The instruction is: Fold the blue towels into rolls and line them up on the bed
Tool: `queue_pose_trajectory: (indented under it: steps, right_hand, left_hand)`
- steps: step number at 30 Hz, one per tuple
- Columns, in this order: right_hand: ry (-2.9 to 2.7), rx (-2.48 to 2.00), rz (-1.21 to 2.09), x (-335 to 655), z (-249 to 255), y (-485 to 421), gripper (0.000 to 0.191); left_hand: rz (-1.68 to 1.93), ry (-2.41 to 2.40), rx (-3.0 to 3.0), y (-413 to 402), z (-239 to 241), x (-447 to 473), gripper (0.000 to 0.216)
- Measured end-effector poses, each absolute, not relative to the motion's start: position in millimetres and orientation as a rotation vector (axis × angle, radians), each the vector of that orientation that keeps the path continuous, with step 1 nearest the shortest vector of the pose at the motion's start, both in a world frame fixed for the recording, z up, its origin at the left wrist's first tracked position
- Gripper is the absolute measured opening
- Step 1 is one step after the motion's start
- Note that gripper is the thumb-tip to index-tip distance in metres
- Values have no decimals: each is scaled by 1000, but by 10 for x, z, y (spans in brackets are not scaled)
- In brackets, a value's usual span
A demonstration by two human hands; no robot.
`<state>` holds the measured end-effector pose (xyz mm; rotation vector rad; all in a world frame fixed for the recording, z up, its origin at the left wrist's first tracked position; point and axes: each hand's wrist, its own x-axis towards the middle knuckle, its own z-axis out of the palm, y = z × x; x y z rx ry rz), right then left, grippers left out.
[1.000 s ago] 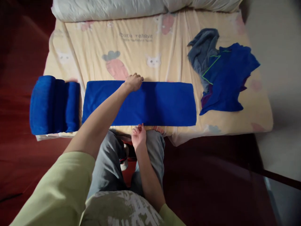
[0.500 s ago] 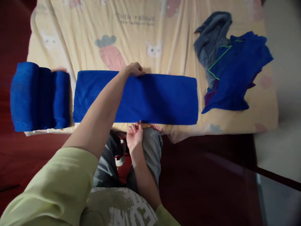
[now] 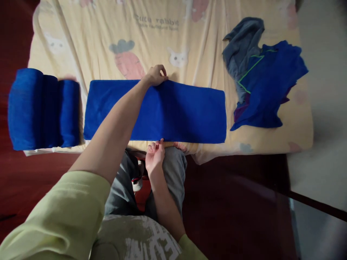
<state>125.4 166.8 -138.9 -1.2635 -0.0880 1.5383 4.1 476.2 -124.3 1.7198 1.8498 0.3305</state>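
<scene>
A long blue towel point(image 3: 184, 112), folded into a strip, lies across the near part of the bed. My left hand point(image 3: 155, 75) reaches over it and pinches its far edge at the middle, lifting the cloth slightly. My right hand point(image 3: 154, 157) pinches the near edge at the middle, right at the bed's front edge. Both hands are closed on the towel.
Three rolled blue towels point(image 3: 40, 108) sit side by side at the left end of the bed. A heap of blue and grey cloths point(image 3: 260, 79) lies at the right. The yellow cartoon-print sheet point(image 3: 189, 36) covers the mattress. Dark red floor surrounds my legs.
My left hand has closed on the towel's far edge and raised it a little. The right hand has kept its grip on the near edge. The view has shifted slightly.
</scene>
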Motion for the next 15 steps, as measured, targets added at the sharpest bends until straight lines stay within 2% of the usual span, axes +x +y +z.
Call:
queue_pose_trajectory:
  steps: [2,4,9,15]
  right_hand:
    - [-190,-1288,1487,1259,-1404,1663,74]
    - [-302,-1319,1459,1268,-1390,1645,80]
    - [-478,-1411,1312,1327,-1241,1562,78]
    - [-672,-1368,1021,1751,-791,1713,68]
  left_hand:
    - [434,1863,1654,4767,-1205,65,26]
    - [521,1863,1575,4765,-1133,89,22]
    - [717,1828,1460,4654,-620,136,10]
    - [971,1800,1467,4370,447,30,2]
